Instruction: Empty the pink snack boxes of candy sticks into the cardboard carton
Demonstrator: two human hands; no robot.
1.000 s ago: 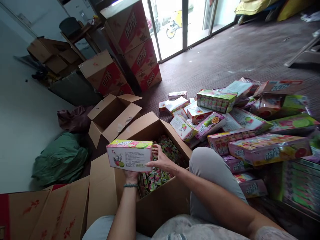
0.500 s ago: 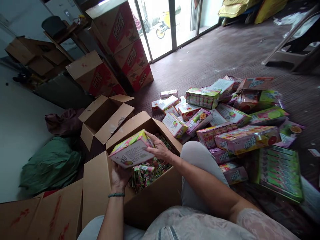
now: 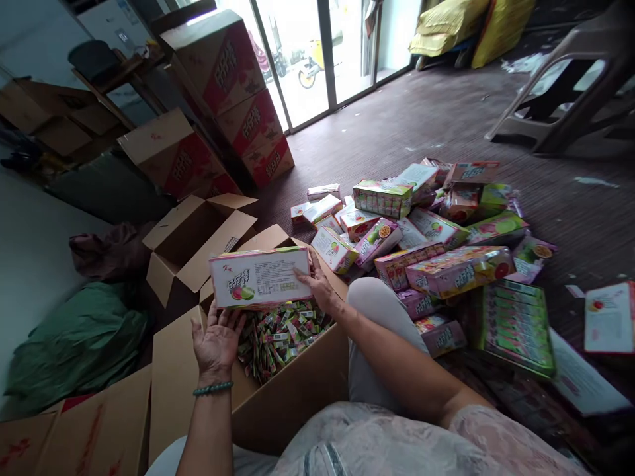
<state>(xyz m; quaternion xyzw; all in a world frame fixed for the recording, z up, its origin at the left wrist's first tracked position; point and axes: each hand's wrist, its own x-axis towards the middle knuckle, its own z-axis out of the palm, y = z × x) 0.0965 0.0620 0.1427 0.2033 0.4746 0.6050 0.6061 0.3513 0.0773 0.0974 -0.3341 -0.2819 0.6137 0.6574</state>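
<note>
A white printed snack carton (image 3: 268, 279) with pink and green edges is held up above a large open cardboard box (image 3: 292, 370). My right hand (image 3: 321, 285) grips its right end, thumb on the printed face. My left hand (image 3: 217, 340), with a green bead bracelet, is palm up below the lower left corner. Its fingers are spread, and the fingertips reach the carton's lower edge; whether they bear any weight is unclear. Many small green and pink wrapped sachets (image 3: 282, 340) fill the cardboard box beneath.
A heap of snack cartons (image 3: 436, 231) lies on the floor to the right. An empty open cardboard box (image 3: 191, 235) stands beyond on the left, near stacked red-and-brown boxes (image 3: 243, 99). A green cloth bundle (image 3: 74, 344) is at far left, and a plastic stool (image 3: 560, 92) at upper right.
The carton has turned so its printed face is toward me and nearly level. My left hand has moved left and down and opened out. The view has shifted right.
</note>
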